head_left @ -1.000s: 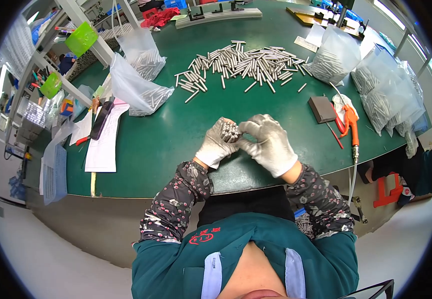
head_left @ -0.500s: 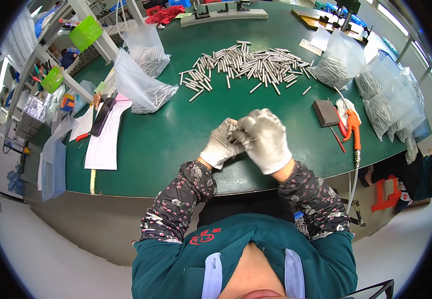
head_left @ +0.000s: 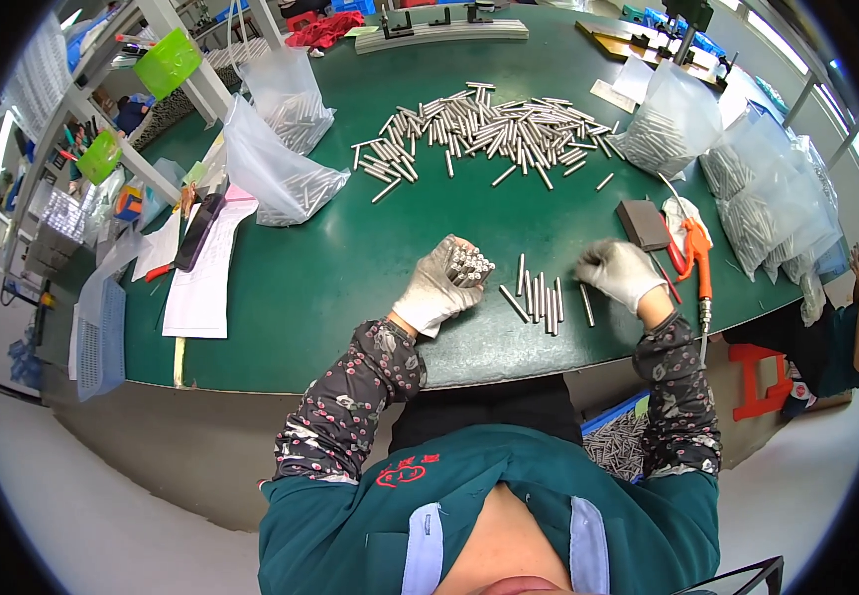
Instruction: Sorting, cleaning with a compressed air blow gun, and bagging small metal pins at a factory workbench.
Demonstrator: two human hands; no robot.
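Note:
My left hand (head_left: 437,288), in a pale work glove, is closed around a bundle of short metal pins (head_left: 470,266). Their round ends face upward and away from the palm. To the right of it, several loose metal pins (head_left: 546,301) lie on the green table, mostly side by side and pointing away from me. My gloved right hand (head_left: 620,273) hovers just past the rightmost of these pins. Motion smears its fingers, so whether it holds anything does not show. Farther back spreads a large heap of the same pins (head_left: 509,129).
Plastic bags of pins stand at the left (head_left: 286,174) and right (head_left: 668,124). By my right hand lie a dark brown block (head_left: 644,224) and an orange air gun (head_left: 697,260) with a hose. Papers (head_left: 201,288) and a black phone (head_left: 200,230) lie left. A blue bin (head_left: 616,436) of pins sits below the table edge.
My right hand has moved away to the right from my left hand. Several pins now lie on the table between the hands, and the bundle in my left hand has come into view.

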